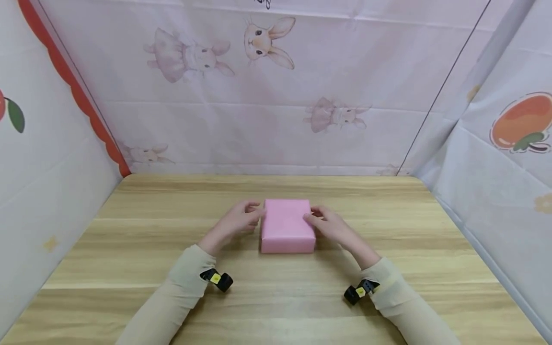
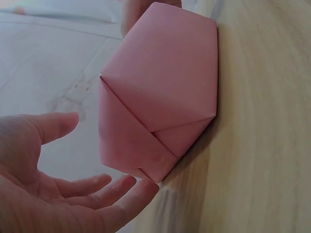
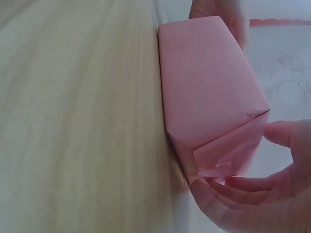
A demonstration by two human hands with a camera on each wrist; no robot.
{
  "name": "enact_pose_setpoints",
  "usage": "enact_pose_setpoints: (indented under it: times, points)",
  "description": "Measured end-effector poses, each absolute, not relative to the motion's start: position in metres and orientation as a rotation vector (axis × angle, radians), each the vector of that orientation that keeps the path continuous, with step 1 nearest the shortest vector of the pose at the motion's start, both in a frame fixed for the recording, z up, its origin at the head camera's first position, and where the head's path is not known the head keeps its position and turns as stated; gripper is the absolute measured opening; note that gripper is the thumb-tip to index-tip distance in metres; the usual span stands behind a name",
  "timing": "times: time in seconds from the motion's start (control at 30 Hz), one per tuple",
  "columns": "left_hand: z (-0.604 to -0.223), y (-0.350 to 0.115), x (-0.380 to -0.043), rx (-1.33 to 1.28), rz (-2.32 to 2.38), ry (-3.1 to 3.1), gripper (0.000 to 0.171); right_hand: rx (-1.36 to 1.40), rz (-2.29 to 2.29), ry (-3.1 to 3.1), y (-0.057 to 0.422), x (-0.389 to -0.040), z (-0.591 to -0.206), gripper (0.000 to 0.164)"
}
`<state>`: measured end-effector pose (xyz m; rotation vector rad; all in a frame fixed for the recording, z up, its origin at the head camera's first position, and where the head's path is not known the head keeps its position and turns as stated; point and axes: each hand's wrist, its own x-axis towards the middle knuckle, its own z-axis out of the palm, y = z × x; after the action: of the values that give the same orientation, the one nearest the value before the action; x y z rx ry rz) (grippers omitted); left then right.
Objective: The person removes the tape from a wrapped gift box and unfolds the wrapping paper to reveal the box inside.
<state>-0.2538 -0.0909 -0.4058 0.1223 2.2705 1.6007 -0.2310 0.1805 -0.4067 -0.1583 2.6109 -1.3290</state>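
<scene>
A box wrapped in pink paper (image 1: 288, 225) sits flat on the wooden table between the two hands. My left hand (image 1: 243, 218) is at its left end. In the left wrist view the thumb stands apart from the box, and the relaxed fingertips (image 2: 146, 189) come right up to the lower edge of the folded end. The right hand (image 1: 329, 224) holds the other end, its thumb at the top edge and its curled fingers (image 3: 243, 189) low on the end face. Clear tape (image 3: 216, 167) shows on the folded flap there.
The wood-grain table (image 1: 276, 297) extends all around the box. A pale cloth with printed rabbits (image 1: 267, 43) hangs behind it, and white printed sheets stand at both sides. Each sleeve carries a small black wrist camera (image 1: 224, 281).
</scene>
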Motion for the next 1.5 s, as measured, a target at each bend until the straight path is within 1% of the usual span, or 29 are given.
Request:
enact_pose_setpoints:
  times: [0.3, 0.67, 1.03, 1.27, 1.5]
  points:
    - [-0.409, -0.086, -0.253, 0.111, 1.593, 2.238, 0.056, -0.134, -1.354, 2.568, 0.179, -0.231, -0.406, 0.060]
    - [-0.406, -0.083, -0.248, 0.166, 1.579, 2.284, 0.056, -0.166, -1.401, 2.542, 0.179, -0.229, -0.408, 0.060]
    - [-0.400, -0.085, -0.244, 0.264, 1.587, 2.396, 0.059, -0.246, -1.422, 2.573, 0.181, -0.225, -0.398, 0.062]
    - [-0.393, -0.083, -0.241, 0.299, 1.614, 2.440, 0.060, -0.291, -1.430, 2.628, 0.183, -0.226, -0.396, 0.060]
    - [-0.389, -0.084, -0.240, 0.319, 1.653, 2.466, 0.056, -0.291, -1.503, 2.612, 0.185, -0.227, -0.393, 0.061]
